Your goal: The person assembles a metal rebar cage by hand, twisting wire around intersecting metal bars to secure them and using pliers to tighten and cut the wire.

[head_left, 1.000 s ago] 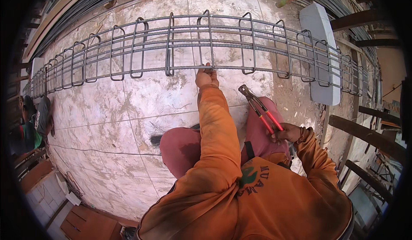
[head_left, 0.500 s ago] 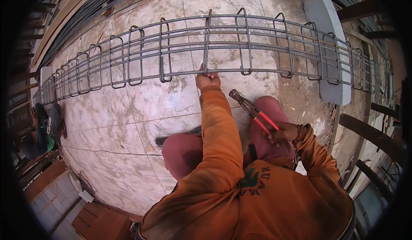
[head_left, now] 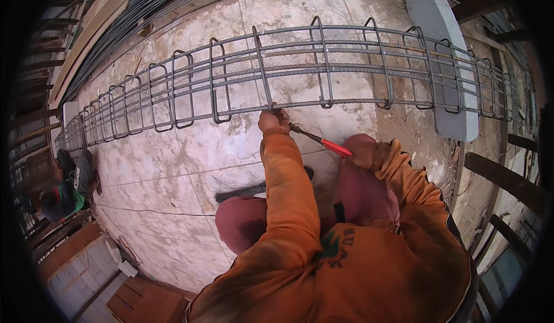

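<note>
- A long steel cage (head_left: 325, 68) of ribbed bars and squared hoops spans the view beyond a pair of maroon-clad knees (head_left: 234, 216), crossing a pale block (head_left: 444, 63) toward the right.
- Heavy as a whole, by its look, and stiff along its length, the cage seems in little danger of breaking; rough ribs should give good grip (though bare skin may pay for it).
- Best hold, in this judgement: the long bars close beside a hoop, with a person toward each end for any lift.
- The left hand (head_left: 273, 120) touches the near lower bar where a hoop meets it, fingers bent with little gap; whether they clasp steel or a thin tie cannot be told.
- The right hand (head_left: 365, 152) is wrapped around red-handled pincers (head_left: 332, 145), fingers closed on the grips, the tool's head just beside the left hand; how far its jaws are spread is unclear.
</note>
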`<state>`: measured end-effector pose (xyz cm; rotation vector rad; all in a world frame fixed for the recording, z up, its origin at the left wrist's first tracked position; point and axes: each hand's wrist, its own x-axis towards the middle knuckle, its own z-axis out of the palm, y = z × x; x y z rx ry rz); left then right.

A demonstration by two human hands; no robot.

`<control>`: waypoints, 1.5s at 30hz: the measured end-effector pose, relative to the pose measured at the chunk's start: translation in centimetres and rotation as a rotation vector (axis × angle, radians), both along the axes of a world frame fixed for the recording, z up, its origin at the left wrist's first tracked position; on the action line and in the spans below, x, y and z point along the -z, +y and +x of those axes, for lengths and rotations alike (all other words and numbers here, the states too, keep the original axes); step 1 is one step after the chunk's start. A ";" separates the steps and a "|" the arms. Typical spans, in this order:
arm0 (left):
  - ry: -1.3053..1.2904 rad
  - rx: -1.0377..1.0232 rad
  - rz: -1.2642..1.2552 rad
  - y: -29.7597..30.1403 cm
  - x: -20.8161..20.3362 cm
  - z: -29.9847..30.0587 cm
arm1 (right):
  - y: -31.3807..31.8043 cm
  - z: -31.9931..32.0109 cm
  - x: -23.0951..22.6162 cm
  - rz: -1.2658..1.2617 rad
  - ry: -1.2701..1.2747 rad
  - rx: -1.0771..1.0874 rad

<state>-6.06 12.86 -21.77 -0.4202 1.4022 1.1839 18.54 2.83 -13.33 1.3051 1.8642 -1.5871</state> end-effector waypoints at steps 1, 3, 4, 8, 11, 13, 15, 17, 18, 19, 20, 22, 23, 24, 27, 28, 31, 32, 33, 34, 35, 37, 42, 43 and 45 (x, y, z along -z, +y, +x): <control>0.192 0.131 -0.118 -0.2 -0.1 -0.5 | 0.2 -0.2 1.1 0.116 0.003 -0.062; 0.801 0.032 -0.223 -1.7 -0.2 -0.2 | 1.7 -2.5 0.6 -0.057 -0.074 -0.016; 1.103 -0.020 -0.281 -2.5 -0.1 0.6 | 2.3 -3.4 0.5 -0.145 -0.116 0.007; 1.297 -0.083 0.363 -1.3 -7.1 4.1 | 1.4 -4.3 7.8 -0.230 0.112 0.130; 1.404 -0.192 0.537 3.9 -14.7 2.8 | 2.1 -5.9 7.9 -0.375 0.087 0.181; 1.428 0.043 0.585 7.2 -15.2 -0.6 | 2.0 -6.6 8.4 -0.445 0.099 0.219; 1.307 0.519 0.485 10.5 -14.6 -1.2 | 1.8 -6.2 9.3 -0.440 0.055 0.118; 1.401 0.775 0.443 13.8 -11.7 -2.8 | 2.4 -6.4 9.6 -0.385 0.041 -0.001; 1.439 0.915 0.409 14.8 -11.1 -3.9 | 2.3 -7.0 9.5 -0.345 0.053 -0.071; 1.453 0.963 0.364 15.3 -10.2 -3.5 | 2.0 -6.7 9.7 -0.317 0.039 -0.120; 1.468 1.010 0.318 15.7 -9.4 -3.0 | 1.9 -6.4 9.7 -0.290 0.024 -0.112; 1.484 1.068 0.265 15.8 -9.3 -2.6 | 2.0 -6.1 8.6 -0.236 0.004 -0.113; 1.481 1.081 0.266 15.9 -9.3 -2.5 | 1.9 -6.1 9.4 -0.263 -0.013 -0.117; 1.474 1.097 0.275 16.1 -9.4 -2.1 | 1.7 -6.1 10.2 -0.290 -0.032 -0.115; 1.532 1.092 0.258 16.2 -9.0 -1.6 | 2.1 -6.1 9.3 -0.344 -0.042 -0.106; 1.525 1.069 0.265 16.2 -8.9 -1.9 | 2.3 -6.2 8.8 -0.357 -0.037 -0.102; 1.493 1.010 0.307 16.1 -9.2 -2.7 | 2.0 -6.6 9.1 -0.328 -0.029 -0.106; 1.463 1.004 0.346 16.1 -9.3 -2.2 | 2.0 -6.4 9.1 -0.320 -0.025 -0.109; 1.434 0.997 0.383 16.1 -9.4 -1.7 | 2.1 -6.2 9.1 -0.310 -0.020 -0.114; 1.424 1.006 0.382 16.0 -9.6 -1.3 | 2.1 -6.1 9.1 -0.301 -0.015 -0.118; 1.414 1.016 0.380 15.8 -9.7 -0.9 | 2.0 -6.1 9.4 -0.298 -0.010 -0.108; 1.388 1.023 0.357 15.9 -10.0 -0.3 | 1.7 -5.8 9.9 -0.292 -0.008 -0.087; 1.425 1.043 0.282 16.2 -10.3 -0.8 | 1.9 -6.2 9.6 -0.259 -0.004 -0.122; 1.461 1.042 0.296 16.3 -10.1 -1.1 | 2.0 -6.3 9.3 -0.276 -0.004 -0.116; 1.505 1.049 0.338 16.4 -9.1 -1.1 | 1.9 -6.0 8.8 -0.241 -0.019 -0.124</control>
